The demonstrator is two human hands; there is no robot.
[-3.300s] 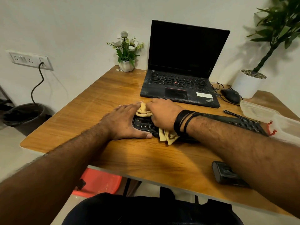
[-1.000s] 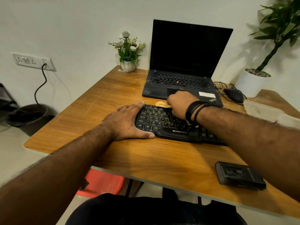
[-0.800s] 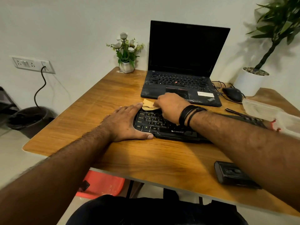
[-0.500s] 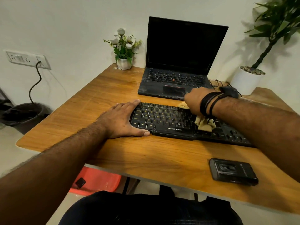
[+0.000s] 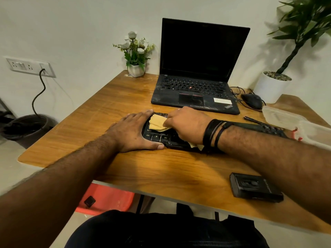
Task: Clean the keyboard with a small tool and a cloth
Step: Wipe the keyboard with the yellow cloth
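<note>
A black keyboard [image 5: 157,136] lies across the middle of the wooden table [image 5: 161,172]. My left hand [image 5: 133,131] lies flat against its left end, fingers straight, thumb along the front edge. My right hand [image 5: 186,124] grips a folded yellow cloth [image 5: 158,123] and presses it on the keys at the keyboard's left part. My right forearm hides most of the keyboard; its right end [image 5: 265,128] shows beyond the wrist. A thin black tool [image 5: 254,119] lies behind that right end.
An open black laptop [image 5: 195,90] stands behind the keyboard, with a mouse [image 5: 251,101] and cables to its right. A clear plastic container [image 5: 286,120] sits at the right edge, a black case [image 5: 256,187] near the front. Flower pot [image 5: 136,69] and plant pot [image 5: 270,86] stand at the back.
My right hand has swept the cloth from the keyboard's middle-right back to its left end. My left hand has stayed flat on the left end.
</note>
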